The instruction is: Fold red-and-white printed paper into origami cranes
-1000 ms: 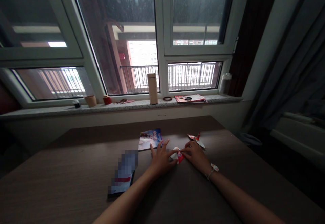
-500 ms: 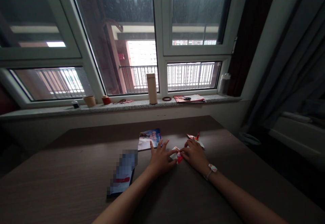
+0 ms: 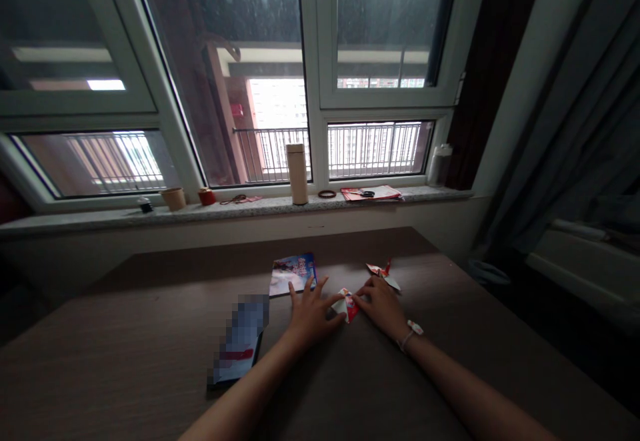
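Note:
A small folded piece of red and white paper (image 3: 347, 305) lies on the brown table (image 3: 150, 321) between my hands. My left hand (image 3: 311, 314) rests flat with fingers spread, its thumb and forefinger pressing the paper's left side. My right hand (image 3: 382, 307) has its fingers curled, pinching the paper's right edge. A finished folded paper figure (image 3: 383, 273) sits just beyond my right hand. My right wrist wears a bracelet (image 3: 409, 333).
A colourful booklet (image 3: 294, 274) lies beyond my left hand and a dark flat object (image 3: 240, 341) to its left. The windowsill (image 3: 90, 216) holds a tall flask (image 3: 298, 174), cups (image 3: 174, 198), red papers (image 3: 371, 193) and a jar (image 3: 440, 164). Curtains (image 3: 575, 128) hang at right.
Both hands stay on the folded paper with only small finger shifts. The view has drifted slightly.

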Demonstrator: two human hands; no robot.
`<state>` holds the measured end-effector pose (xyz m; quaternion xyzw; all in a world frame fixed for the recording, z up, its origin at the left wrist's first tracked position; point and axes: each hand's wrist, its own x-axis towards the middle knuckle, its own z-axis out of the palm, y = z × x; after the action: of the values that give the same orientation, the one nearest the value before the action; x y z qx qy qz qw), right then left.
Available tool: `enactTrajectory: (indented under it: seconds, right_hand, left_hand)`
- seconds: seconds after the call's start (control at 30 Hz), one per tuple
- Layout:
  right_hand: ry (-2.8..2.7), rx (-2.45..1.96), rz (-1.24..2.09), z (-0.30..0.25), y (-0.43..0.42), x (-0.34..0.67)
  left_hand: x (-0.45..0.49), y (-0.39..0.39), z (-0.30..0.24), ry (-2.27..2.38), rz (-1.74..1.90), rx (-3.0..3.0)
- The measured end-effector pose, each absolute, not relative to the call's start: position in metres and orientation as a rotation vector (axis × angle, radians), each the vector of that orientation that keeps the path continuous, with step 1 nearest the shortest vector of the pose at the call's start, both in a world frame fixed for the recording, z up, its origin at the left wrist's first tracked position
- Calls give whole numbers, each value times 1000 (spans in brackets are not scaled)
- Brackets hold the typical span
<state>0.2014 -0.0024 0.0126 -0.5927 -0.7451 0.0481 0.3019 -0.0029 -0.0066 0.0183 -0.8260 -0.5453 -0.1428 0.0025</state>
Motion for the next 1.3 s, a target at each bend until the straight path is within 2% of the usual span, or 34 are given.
enactTrajectory:
  seconds: [1.3]
  right_hand:
    - [-2104, -1496, 259, 17, -14, 206]
  left_hand:
    - [-3, -3, 13, -1753, -423, -2656]
